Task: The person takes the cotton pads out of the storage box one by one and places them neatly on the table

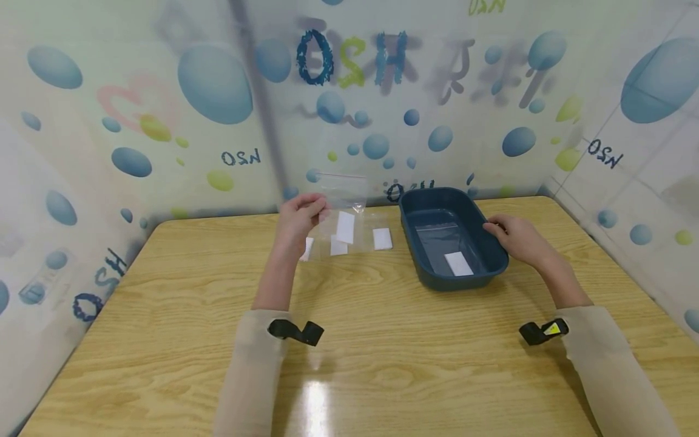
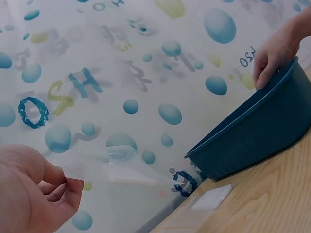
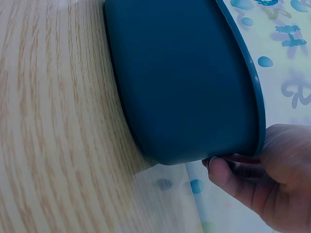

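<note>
My left hand (image 1: 297, 226) pinches the edge of a clear zip bag (image 1: 343, 189) and holds it up near the back of the table. A white card (image 1: 345, 227) shows at the bag's lower part. To the right, my right hand (image 1: 520, 240) grips the rim of a dark blue plastic basin (image 1: 427, 281) with thumb and fingers. Inside the basin lies another clear bag (image 1: 434, 238) with a white card (image 1: 459, 264). In the right wrist view, the thumb is under the basin's rim (image 3: 260, 107).
More clear bags with white cards (image 1: 383, 238) lie on the wooden table (image 1: 349, 340), left of the basin. A patterned curtain (image 1: 218, 182) with blue and green drops hangs behind the table and along its sides.
</note>
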The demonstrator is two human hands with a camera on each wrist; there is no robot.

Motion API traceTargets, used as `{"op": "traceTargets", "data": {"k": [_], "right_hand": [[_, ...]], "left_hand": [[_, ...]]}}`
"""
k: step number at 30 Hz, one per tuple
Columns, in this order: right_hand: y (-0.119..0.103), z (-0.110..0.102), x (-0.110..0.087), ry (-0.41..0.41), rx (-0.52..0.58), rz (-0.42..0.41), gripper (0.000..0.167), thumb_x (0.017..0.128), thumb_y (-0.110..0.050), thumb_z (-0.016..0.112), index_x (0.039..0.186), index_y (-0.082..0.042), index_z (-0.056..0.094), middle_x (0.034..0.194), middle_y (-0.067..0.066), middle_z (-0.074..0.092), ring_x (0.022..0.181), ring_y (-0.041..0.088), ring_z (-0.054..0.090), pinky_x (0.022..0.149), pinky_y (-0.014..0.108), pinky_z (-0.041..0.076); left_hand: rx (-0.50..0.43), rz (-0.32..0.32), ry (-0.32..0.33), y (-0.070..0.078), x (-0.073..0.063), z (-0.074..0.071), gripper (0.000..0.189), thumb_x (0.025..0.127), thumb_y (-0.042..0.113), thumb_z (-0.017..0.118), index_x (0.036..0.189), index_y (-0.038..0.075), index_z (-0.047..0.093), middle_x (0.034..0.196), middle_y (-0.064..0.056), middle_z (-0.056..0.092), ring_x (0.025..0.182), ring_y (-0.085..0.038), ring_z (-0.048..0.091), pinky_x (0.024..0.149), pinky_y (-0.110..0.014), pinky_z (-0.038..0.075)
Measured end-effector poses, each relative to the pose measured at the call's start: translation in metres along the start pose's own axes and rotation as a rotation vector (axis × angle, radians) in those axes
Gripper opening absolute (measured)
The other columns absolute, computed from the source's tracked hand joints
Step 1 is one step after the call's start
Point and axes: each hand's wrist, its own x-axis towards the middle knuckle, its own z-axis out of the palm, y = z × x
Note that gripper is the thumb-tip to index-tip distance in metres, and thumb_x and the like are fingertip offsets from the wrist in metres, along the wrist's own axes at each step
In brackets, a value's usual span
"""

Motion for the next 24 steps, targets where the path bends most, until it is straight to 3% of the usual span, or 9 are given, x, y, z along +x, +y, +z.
{"op": "traceTargets", "data": {"k": [5,11,19,24], "right_hand": [[0.001,0.0,0.0,0.002,-0.003,-0.001,0.033,0.11,-0.016,0.044,0.107,0.011,0.062,0.078,0.01,0.058,0.069,0.024,0.05,0.064,0.039,0.042],[0.001,0.001,0.0,0.005,-0.008,-0.008,0.032,0.11,-0.016,0.045,0.107,0.011,0.062,0.078,0.01,0.057,0.068,0.023,0.05,0.063,0.039,0.042],[-0.001,0.0,-0.001,0.002,-0.002,-0.014,0.031,0.11,-0.014,0.044,0.106,0.011,0.061,0.075,0.009,0.054,0.067,0.023,0.048,0.063,0.038,0.04],[0.0,0.001,-0.001,0.004,0.0,-0.007,0.032,0.11,-0.015,0.044,0.106,0.011,0.062,0.077,0.009,0.056,0.067,0.023,0.049,0.063,0.038,0.041]], "left_hand": [[-0.007,-0.005,0.039,0.003,0.003,-0.006,0.012,0.1,0.0,0.059,0.11,-0.007,0.06,0.089,-0.006,0.063,0.077,-0.011,0.063,0.07,-0.015,0.052],[-0.003,-0.03,0.077,0.007,0.005,-0.016,0.024,0.101,0.001,0.058,0.122,-0.01,0.057,0.098,-0.007,0.06,0.08,-0.008,0.061,0.071,-0.012,0.051],[0.083,-0.02,0.121,0.008,0.007,-0.029,0.03,0.101,0.005,0.06,0.128,-0.009,0.058,0.088,0.0,0.062,0.08,-0.006,0.061,0.074,-0.012,0.051],[0.089,-0.002,0.147,0.008,0.007,-0.036,0.032,0.101,0.005,0.061,0.13,-0.009,0.058,0.086,0.002,0.064,0.08,-0.006,0.062,0.075,-0.012,0.052]]}}
